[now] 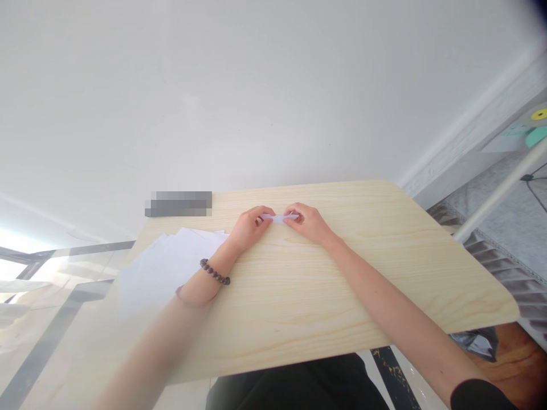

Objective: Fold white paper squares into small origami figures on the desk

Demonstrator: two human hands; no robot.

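Observation:
A narrow strip of folded white paper (278, 218) spans the gap between my two hands, over the far middle of the wooden table (299, 307). My left hand (253, 225) pinches its left end between thumb and fingers; a dark bead bracelet (215, 272) circles that wrist. At the other end, my right hand (308, 222) grips the strip the same way. Parts of both ends are hidden by my fingers. Loose white paper sheets (166, 267) lie fanned out to the left, partly under my left forearm.
A pixelated dark block (179, 204) covers something at the table's back left. Behind the table rises a white wall (273, 102). On the right, a pale pole (499, 191) slants past the table's edge. A dark plastic bag (478, 341) shows below the right corner.

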